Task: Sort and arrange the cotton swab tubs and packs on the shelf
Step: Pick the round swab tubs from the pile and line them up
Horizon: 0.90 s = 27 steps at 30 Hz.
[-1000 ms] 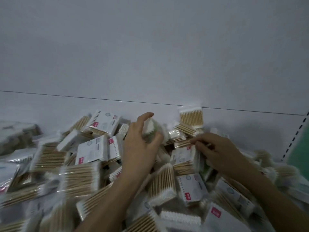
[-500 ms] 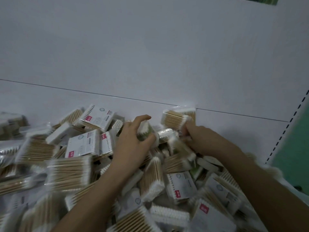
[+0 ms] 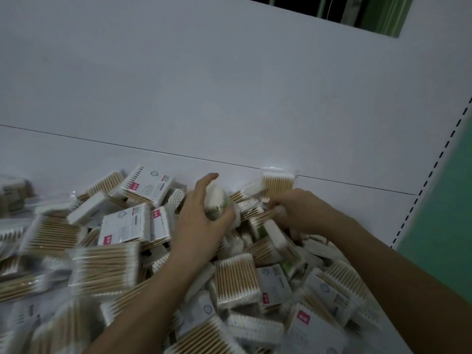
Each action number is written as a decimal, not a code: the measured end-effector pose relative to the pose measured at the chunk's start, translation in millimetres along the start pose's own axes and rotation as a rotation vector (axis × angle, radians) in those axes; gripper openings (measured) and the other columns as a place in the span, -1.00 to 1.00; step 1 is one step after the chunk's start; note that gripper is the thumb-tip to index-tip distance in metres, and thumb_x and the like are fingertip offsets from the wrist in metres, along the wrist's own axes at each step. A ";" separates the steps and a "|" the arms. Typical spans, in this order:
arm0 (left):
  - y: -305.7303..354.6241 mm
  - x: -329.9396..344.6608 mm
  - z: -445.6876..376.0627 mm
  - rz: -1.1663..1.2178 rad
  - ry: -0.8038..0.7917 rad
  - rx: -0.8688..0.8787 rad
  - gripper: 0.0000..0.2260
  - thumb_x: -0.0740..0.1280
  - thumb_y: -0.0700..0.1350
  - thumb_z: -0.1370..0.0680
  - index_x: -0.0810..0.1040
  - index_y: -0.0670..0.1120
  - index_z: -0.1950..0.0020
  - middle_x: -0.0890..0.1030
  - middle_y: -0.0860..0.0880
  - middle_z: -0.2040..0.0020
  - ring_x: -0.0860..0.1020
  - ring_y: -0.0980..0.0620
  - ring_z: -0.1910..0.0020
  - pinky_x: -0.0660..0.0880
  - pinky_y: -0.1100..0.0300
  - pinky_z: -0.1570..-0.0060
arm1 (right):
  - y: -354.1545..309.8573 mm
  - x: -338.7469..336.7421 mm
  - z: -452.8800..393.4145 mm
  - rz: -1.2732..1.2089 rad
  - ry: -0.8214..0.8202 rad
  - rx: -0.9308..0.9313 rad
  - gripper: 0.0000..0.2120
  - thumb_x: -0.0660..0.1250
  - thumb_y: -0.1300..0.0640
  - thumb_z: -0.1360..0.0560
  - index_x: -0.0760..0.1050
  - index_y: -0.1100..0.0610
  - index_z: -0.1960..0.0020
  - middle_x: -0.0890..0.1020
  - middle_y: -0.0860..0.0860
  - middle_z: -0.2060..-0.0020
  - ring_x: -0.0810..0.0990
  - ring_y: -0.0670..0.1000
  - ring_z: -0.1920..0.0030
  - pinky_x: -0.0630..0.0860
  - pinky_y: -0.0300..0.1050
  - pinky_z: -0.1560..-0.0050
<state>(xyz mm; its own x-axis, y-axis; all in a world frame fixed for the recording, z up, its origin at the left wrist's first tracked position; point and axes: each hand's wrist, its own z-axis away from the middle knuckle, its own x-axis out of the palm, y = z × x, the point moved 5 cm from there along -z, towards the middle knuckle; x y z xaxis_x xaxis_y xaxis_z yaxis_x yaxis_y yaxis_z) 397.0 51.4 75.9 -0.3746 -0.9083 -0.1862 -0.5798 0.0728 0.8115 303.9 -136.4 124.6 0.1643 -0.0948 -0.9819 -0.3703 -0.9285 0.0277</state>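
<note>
- Sorting is only begun, we judge: at the far left, loose packs [image 3: 53, 236] of wooden-stick swabs lie heaped and blurred on the white shelf [image 3: 229, 123], at all angles, none in a row.
- Moving right, we see white-labelled packs [image 3: 125, 226] with a red tag, lying flat and overlapping among the stick packs.
- Our left hand [image 3: 201, 221] sits at the middle of the heap, fingers and thumb curled round a clear tub [image 3: 217, 203] of white swabs with something green inside; the tub is held above the pile, tilted.
- Just right of it, our right hand [image 3: 296, 210] is curled on a stick pack [image 3: 265, 217] at the top of the heap; how firmly it pinches we cannot tell, as the fingers are partly hidden.
- Behind that hand, one pack [image 3: 278, 185] stands upright against the back wall, apart from the muddle.
- At the right edge, more packs [image 3: 332, 284] spill toward the shelf's end.
- Next, we think, the tub must go to its own bare spot, away from the packs, and the right hand's pack should join the upright one; the heap may slide as pieces are drawn out.
</note>
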 end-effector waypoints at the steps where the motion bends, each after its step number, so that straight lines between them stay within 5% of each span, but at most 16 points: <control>1: 1.1 -1.3 0.9 0.051 0.020 -0.012 -0.51 0.42 0.02 -0.49 0.29 0.31 -0.31 0.51 0.13 -0.09 0.58 0.17 0.08 0.61 0.06 0.10 | 0.8 -5.1 2.5 -0.062 0.014 -0.015 -0.75 0.44 0.06 -0.48 0.59 -0.04 -0.16 0.60 -0.09 -0.04 0.56 -0.01 -0.07 0.49 -0.10 -0.06; 6: 8.9 -3.5 4.1 0.173 0.067 -0.016 -0.55 0.49 -0.08 -0.45 0.35 0.11 -0.22 0.52 0.16 -0.01 0.54 0.31 0.11 0.54 0.34 0.22 | -0.4 -14.6 23.2 -0.252 0.032 -0.096 -0.71 0.51 0.00 -0.44 0.49 -0.14 -0.09 0.49 -0.19 -0.10 0.49 -0.08 -0.07 0.47 -0.11 -0.08; 9: 21.3 -4.1 7.9 0.226 0.028 -0.012 -0.63 0.46 -0.10 -0.49 0.42 0.13 -0.20 0.57 0.09 0.05 0.56 0.22 0.19 0.53 0.33 0.27 | -3.9 -19.0 38.6 -0.453 -0.010 -0.111 -0.72 0.49 0.02 -0.47 0.45 -0.12 -0.09 0.54 -0.11 -0.11 0.59 -0.02 -0.04 0.59 0.05 -0.07; 12: 34.6 -4.1 5.6 0.280 -0.016 -0.030 -0.68 0.41 -0.15 -0.53 0.44 0.07 -0.23 0.59 0.07 0.08 0.56 0.29 0.25 0.50 0.37 0.31 | -10.4 -26.3 58.1 -0.680 -0.015 -0.025 -0.70 0.51 0.05 -0.46 0.45 -0.06 -0.09 0.56 -0.04 -0.10 0.66 0.10 0.06 0.61 -0.10 0.21; 18: 55.9 -22.1 -1.8 0.289 -0.058 -0.081 -0.72 0.34 -0.10 -0.59 0.37 0.03 -0.27 0.57 -0.01 0.12 0.57 0.26 0.34 0.53 0.33 0.37 | -17.0 -29.5 87.1 -1.064 0.208 0.138 -0.70 0.55 0.08 -0.42 0.55 -0.01 -0.10 0.62 0.02 -0.05 0.66 0.01 0.12 0.56 -0.14 0.21; 23: 46.1 -59.9 17.1 0.037 -0.168 -0.066 -0.74 0.31 0.02 -0.60 0.39 0.17 -0.27 0.55 -0.16 0.06 0.59 -0.04 0.19 0.51 0.27 0.36 | -45.5 -9.7 94.6 -1.473 0.174 0.177 -0.77 0.39 0.12 -0.56 0.54 0.12 -0.21 0.67 0.20 -0.05 0.70 0.18 0.03 0.67 0.04 0.07; 27: 30.9 -77.1 42.0 -0.257 -0.253 -0.017 -0.75 0.34 0.04 -0.58 0.47 0.13 -0.25 0.54 0.06 0.09 0.52 0.27 0.32 0.42 0.40 0.33 | -76.5 13.0 90.8 -1.592 0.108 0.129 -0.69 0.32 0.07 -0.61 0.51 0.08 -0.33 0.67 0.18 -0.11 0.69 0.19 -0.05 0.63 0.18 -0.08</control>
<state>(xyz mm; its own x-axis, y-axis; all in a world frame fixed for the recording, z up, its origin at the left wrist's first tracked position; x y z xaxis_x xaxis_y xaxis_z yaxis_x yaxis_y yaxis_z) 377.6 141.0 92.1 -0.3865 -0.7652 -0.5149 -0.6669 -0.1538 0.7291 251.3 -34.0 92.7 0.4993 0.8661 0.0233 0.1628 -0.0674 -0.9844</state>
